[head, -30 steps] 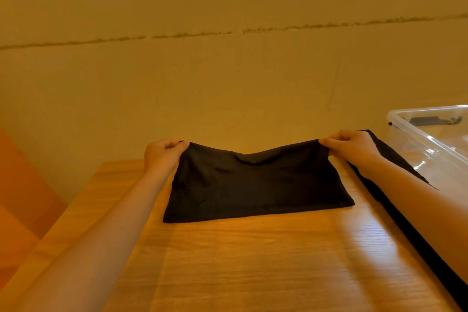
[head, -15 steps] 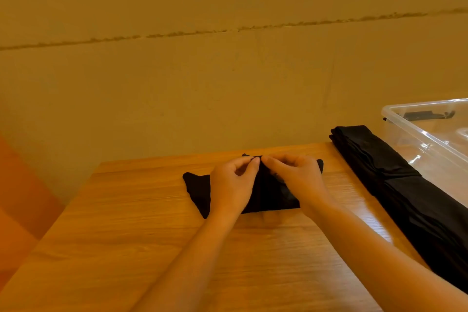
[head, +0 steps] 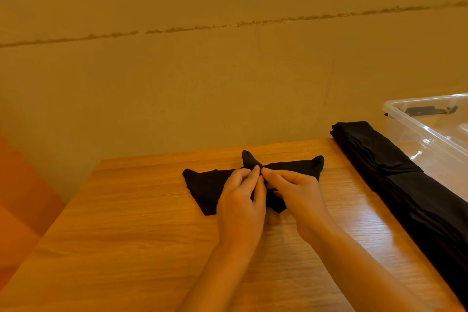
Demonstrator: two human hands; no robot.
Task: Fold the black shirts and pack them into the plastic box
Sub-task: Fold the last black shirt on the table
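Head view shows the shirt lying on the table straight ahead of the person, folded small, its long axis running left to right across the line of the arms. Both hands meet over its middle, so neither is plainly nearer; the left end pokes out past the left hand, and the right end, with a small raised corner, reaches out beyond the right hand. Both hands are curled, fingertips almost touching each other at the far edge of the cloth, where each seems to pinch a bit of fabric; a little peak of cloth stands up just behind the fingertips. How much cloth each holds is hidden under the palms.

A stack of black cloth lies along the table's right edge, well apart from the hands, its long axis running near to far. Beside it on the right stands the clear box, nothing black visibly inside, though only part of it is in view. Judging by this, the packing move will go rightward, which favours the right hand.
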